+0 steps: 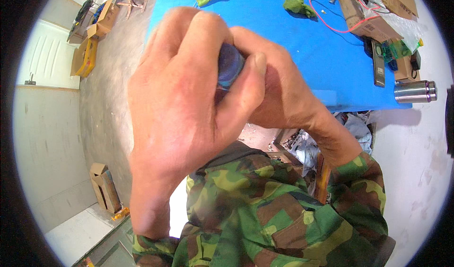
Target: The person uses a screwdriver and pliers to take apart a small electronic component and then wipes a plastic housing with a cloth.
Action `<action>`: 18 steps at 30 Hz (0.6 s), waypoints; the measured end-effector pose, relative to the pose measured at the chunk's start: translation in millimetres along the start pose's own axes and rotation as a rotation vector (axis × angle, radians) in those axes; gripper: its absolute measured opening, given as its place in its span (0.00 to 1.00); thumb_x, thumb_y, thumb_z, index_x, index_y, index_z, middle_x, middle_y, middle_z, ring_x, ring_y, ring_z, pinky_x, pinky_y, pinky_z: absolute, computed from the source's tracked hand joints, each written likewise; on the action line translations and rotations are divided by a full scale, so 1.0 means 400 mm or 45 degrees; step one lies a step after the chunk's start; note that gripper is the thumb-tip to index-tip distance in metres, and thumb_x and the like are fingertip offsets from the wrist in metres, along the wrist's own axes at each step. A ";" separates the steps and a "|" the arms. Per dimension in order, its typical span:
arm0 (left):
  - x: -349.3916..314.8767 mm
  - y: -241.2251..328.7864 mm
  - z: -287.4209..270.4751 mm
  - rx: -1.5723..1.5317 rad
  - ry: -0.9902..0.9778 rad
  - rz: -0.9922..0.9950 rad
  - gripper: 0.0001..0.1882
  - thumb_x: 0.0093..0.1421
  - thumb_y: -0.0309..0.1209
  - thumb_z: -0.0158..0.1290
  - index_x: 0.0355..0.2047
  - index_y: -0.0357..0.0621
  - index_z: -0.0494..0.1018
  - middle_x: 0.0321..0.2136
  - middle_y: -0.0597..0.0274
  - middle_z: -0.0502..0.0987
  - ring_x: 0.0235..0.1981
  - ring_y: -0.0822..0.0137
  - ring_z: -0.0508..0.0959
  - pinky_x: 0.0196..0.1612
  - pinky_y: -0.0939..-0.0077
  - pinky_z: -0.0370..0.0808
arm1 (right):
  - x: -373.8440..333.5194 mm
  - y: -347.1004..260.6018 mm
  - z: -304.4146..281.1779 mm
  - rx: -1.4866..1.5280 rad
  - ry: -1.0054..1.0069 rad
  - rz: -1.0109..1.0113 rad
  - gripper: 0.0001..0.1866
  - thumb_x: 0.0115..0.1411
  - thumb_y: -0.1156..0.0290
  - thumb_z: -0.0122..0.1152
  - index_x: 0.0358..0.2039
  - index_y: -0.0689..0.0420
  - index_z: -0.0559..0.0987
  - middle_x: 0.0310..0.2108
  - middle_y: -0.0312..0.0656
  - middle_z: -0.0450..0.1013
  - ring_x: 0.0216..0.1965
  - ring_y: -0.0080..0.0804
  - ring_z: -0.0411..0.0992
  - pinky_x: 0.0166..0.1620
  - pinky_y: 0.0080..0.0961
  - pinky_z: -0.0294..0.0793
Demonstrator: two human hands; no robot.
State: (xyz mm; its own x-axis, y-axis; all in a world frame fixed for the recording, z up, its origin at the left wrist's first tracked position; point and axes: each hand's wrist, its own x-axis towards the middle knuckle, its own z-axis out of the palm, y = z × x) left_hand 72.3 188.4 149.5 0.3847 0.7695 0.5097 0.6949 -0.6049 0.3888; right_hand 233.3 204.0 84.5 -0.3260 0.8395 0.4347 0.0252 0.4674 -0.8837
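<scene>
Blue tabletop (pixel 331 63) fills the upper part of the view, and it serves as the landmark for what follows. Raised in front of its near edge, both hands are clasped together around a small dark blue object (pixel 230 64). The left hand (pixel 184 92) is wrapped over it from the left, its grip clenched, with the thumb laid across the object's lower side. The right hand (pixel 279 87) is pressed against it from the right, fingers closed behind it; only a narrow part of the object is seen between them, so its kind cannot be told.

On the tabletop's far side two green cloths (pixel 299 5) are lying well apart from the hands. Toward its right edge a red wire (pixel 331 26) is looped beside cardboard boxes (pixel 364 21), and a steel flask (pixel 415 91) is laid at the right corner, overhanging the edge. Between the cloths and the near edge, a wide stretch of blue is left open. Left of the tabletop, concrete floor (pixel 104 101) is seen, with more boxes against the wall.
</scene>
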 end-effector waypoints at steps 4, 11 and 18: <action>-0.012 -0.001 0.008 -0.059 0.023 -0.030 0.19 0.64 0.39 0.60 0.45 0.36 0.73 0.47 0.48 0.79 0.44 0.55 0.80 0.48 0.64 0.76 | 0.001 0.024 0.028 0.023 0.060 -0.120 0.21 0.59 0.70 0.74 0.49 0.61 0.76 0.40 0.50 0.81 0.40 0.35 0.81 0.44 0.32 0.80; -0.090 -0.110 -0.005 -0.695 0.280 -0.302 0.31 0.68 0.49 0.56 0.60 0.35 0.73 0.47 0.49 0.81 0.48 0.57 0.81 0.54 0.61 0.76 | -0.003 0.003 0.043 -0.063 0.069 0.092 0.14 0.62 0.66 0.76 0.39 0.56 0.78 0.29 0.40 0.76 0.31 0.25 0.74 0.37 0.29 0.76; -0.321 -0.362 0.070 0.343 -0.167 -0.602 0.42 0.66 0.60 0.59 0.61 0.31 0.72 0.58 0.35 0.76 0.61 0.39 0.74 0.63 0.49 0.71 | 0.013 0.013 0.050 -0.134 0.273 -0.087 0.11 0.62 0.74 0.75 0.31 0.53 0.77 0.23 0.23 0.69 0.27 0.12 0.64 0.29 0.18 0.66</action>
State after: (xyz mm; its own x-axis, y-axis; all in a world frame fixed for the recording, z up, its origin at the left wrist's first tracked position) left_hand -60.5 183.0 6.3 0.0543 0.9738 0.2208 0.9341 -0.1277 0.3334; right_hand 212.9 205.1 78.7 -0.1229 0.8392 0.5298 0.1122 0.5422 -0.8327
